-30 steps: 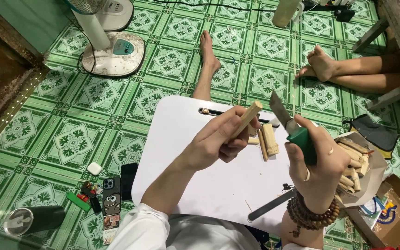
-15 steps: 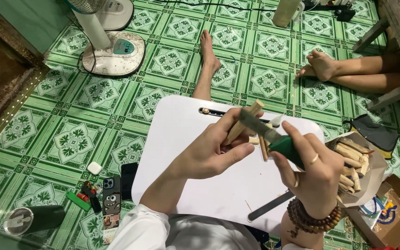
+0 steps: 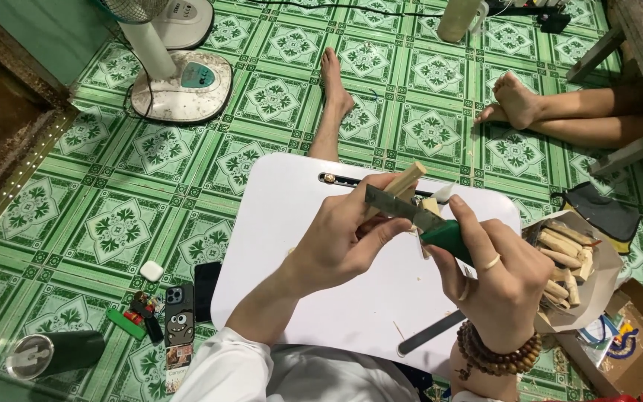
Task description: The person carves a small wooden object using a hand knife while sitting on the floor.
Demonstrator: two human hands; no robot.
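Two hands whittle a pale stick over a white lap table.

The white lap table (image 3: 314,298) sits on a green patterned tile floor (image 3: 113,201), with an open paper bag of cut sticks (image 3: 571,260) just beside its right edge. The left hand (image 3: 344,242), fingers curled tight, pinches a wooden stick (image 3: 403,182) above the table; its long axis tilts up and away to the right, squared tip uppermost, pale tan and smooth. The right hand (image 3: 504,279) wraps closed around a green-handled knife (image 3: 426,221), whose blade points left across the stick.
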